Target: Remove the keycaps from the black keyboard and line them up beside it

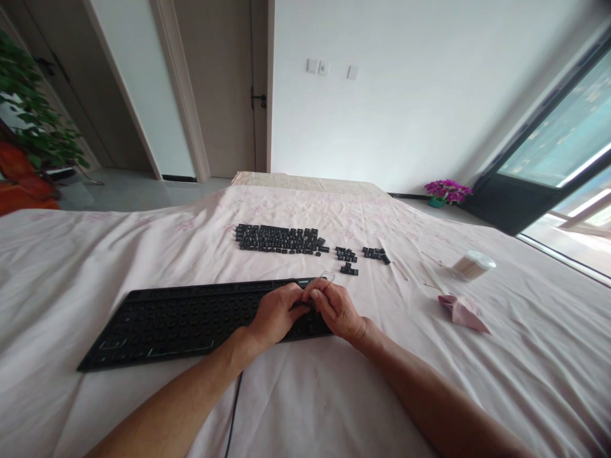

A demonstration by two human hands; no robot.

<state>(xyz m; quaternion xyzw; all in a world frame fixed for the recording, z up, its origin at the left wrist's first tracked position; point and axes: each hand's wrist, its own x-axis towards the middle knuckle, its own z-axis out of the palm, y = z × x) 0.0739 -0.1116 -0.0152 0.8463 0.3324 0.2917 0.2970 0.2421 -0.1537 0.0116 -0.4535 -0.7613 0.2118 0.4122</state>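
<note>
A black keyboard lies on the pink cloth, most of its keycaps off and bare key posts showing. Over its right end my left hand and my right hand meet, fingertips pinched together. From my right fingers a thin wire keycap puller sticks out towards the far side. Whatever lies between my left fingertips is hidden; a small dark piece, perhaps a keycap, shows there. Beyond the keyboard, loose black keycaps are laid out in rows, with smaller keycap groups to their right.
To the right stand a clear tub of cotton swabs and a folded pink cloth. Several loose swabs lie nearby, one a cotton swab close to the keycaps. A black cable runs from the keyboard towards me.
</note>
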